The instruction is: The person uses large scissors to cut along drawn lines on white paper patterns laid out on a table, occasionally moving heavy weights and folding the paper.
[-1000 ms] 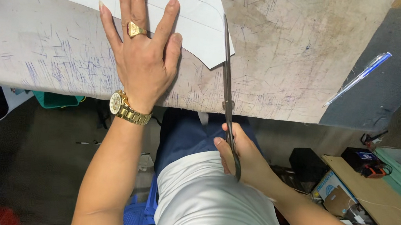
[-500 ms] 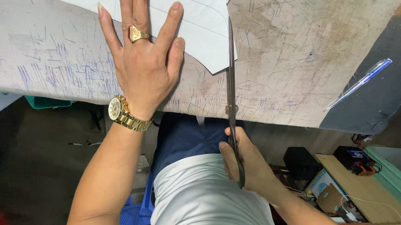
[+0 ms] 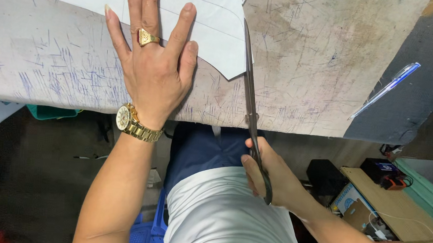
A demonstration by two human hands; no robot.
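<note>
Right hand (image 3: pixel 268 176) nearest, closed around the handles of long scissors (image 3: pixel 251 103), blades lying along the right edge of the white paper pattern (image 3: pixel 198 19). Farther left, left hand (image 3: pixel 152 63) spread flat, pressing the sheet down. Curved near edge already cut; far portion apparently left.

The scene is lit evenly from above, and the worktop (image 3: pixel 306 67) beyond the left hand (image 3: pixel 151 71) is rendered bright and sharp. Only a soft shadow is cast beside that hand. Below it, the floor is left dim. Slight wide-angle bending is seen at the edges.
</note>
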